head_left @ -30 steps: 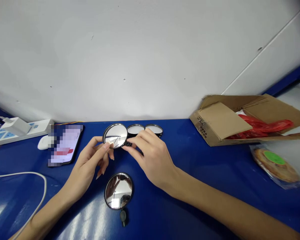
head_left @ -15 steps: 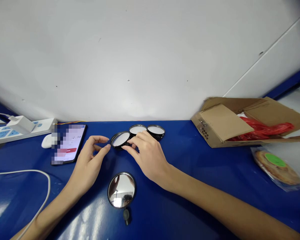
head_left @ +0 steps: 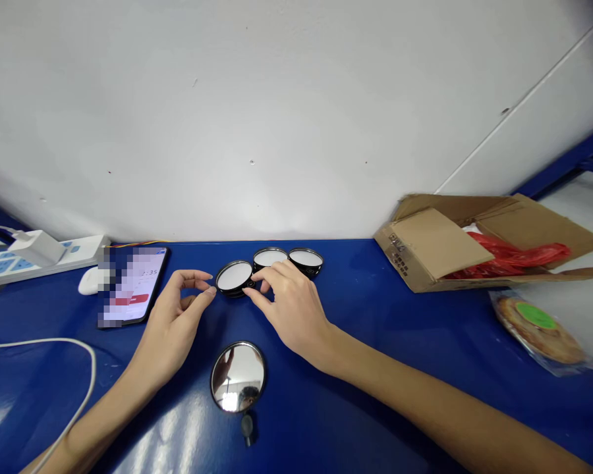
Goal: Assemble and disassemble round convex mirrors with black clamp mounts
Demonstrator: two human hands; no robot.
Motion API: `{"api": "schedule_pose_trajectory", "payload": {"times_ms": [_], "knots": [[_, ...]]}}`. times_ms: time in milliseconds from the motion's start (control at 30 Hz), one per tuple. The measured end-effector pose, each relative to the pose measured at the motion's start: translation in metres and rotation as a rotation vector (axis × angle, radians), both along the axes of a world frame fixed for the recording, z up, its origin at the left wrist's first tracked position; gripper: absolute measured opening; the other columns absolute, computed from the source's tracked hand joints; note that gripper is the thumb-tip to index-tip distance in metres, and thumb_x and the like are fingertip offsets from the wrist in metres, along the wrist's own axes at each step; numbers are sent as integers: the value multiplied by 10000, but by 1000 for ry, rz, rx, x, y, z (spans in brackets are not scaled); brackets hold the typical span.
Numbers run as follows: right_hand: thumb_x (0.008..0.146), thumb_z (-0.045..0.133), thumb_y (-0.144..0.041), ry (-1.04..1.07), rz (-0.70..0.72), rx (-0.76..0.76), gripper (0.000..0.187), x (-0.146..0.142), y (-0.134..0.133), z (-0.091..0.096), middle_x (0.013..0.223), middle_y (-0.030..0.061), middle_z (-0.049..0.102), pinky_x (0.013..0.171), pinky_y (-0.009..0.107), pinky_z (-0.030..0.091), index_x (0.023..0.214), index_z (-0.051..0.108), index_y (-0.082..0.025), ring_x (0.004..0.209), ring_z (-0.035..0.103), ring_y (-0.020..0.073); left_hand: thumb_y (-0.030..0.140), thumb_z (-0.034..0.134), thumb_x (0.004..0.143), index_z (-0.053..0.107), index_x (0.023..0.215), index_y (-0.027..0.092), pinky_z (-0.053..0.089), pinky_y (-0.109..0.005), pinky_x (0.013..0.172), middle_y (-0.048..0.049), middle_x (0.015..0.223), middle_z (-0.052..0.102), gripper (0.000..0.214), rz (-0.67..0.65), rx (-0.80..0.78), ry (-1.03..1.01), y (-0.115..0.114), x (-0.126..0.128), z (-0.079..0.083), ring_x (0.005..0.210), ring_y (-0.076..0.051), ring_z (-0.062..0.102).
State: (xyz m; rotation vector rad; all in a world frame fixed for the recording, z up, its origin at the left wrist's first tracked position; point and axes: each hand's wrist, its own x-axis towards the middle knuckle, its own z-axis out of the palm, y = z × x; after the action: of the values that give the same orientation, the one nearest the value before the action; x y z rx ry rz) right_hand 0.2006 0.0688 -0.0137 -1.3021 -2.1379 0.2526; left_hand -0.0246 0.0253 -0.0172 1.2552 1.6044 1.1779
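My right hand pinches the black fitting at the right edge of a round black-rimmed mirror. This mirror lies face up, apparently on top of another one, since a second dark rim shows below it. My left hand is beside its left rim, fingers curved and apart, holding nothing. Two more round mirrors, a middle one and a right one, lie just behind my right hand. Closer to me, a single round mirror with a short black stem lies face up on the blue table.
A phone, a white earbud case and a power strip lie at the left, with a white cable in front. An open cardboard box holds red plastic at the right, behind a wrapped round pastry. A white wall rises behind.
The mirror at my right hand was tilted and now lies flatter on the stack. Both hands have stayed almost in place. The view has shifted slightly.
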Motion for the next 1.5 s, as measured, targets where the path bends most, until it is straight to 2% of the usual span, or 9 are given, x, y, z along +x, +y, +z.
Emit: {"api": "schedule_pose_trajectory", "payload": {"times_ms": [233,333,467,800,900,1000,1167,1367,1500], "knots": [[1115,771,-292,-12,78,15,82,11,-47,15,946,37,814,753,350,549,1155,782,-222,834,755,208,555,781,1039,675,1210,266,269,-264,482,46,834,621,352,-38,11,-1,-2,5,5,542,-125,405],[1053,823,-511,-124,173,-1,315,10,-81,15,878,39,789,628,382,488,1077,729,-211,770,753,247,571,762,1063,668,1206,278,254,-258,493,62,754,581,339,-68,6,11,-3,6,4,555,-135,396],[798,924,-826,-312,161,-21,672,3,-111,-3,749,71,763,506,411,377,958,734,-201,641,713,300,589,735,1090,668,1173,281,251,-259,507,68,699,548,326,-108,9,42,-3,5,5,574,-148,414],[895,981,-340,-392,184,89,350,34,-99,-8,902,30,734,527,401,349,953,650,-243,778,725,266,565,665,1163,737,1096,266,410,-270,598,65,681,539,315,-409,43,140,-18,19,13,626,-164,512],[947,917,-204,-400,211,129,301,42,-93,-14,937,15,700,546,395,362,987,621,-248,784,705,246,505,691,1159,777,1035,265,465,-285,617,33,746,637,284,-516,52,185,-23,22,15,659,-174,576],[1018,813,-151,-333,285,151,213,47,-89,-21,962,14,678,568,383,397,991,620,-237,774,687,219,402,776,1104,795,1128,295,548,-322,786,-12,1022,714,111,-574,155,250,-25,20,16,867,-203,679],[1176,652,-201,-46,301,81,126,58,-81,-21,995,12,709,622,343,478,1051,670,-204,782,700,171,526,987,930,682,1492,385,531,-472,1163,-67,1521,628,655,-757,325,440,-30,12,10,1334,-337,669],[1182,730,-309,274,215,29,107,60,-83,-15,941,-6,728,613,281,491,1166,722,-203,725,683,129,292,890,1013,607,1590,427,553,-453,1191,-50,1617,596,657,-712,303,475,-32,17,5,1416,-302,678],[1165,763,-318,365,221,21,136,58,-86,-9,876,-11,717,582,257,485,1128,727,-193,681,662,117,276,871,1012,620,1559,444,567,-478,1164,-32,1571,647,625,-671,298,444,-29,20,13,1355,-303,716]]}}
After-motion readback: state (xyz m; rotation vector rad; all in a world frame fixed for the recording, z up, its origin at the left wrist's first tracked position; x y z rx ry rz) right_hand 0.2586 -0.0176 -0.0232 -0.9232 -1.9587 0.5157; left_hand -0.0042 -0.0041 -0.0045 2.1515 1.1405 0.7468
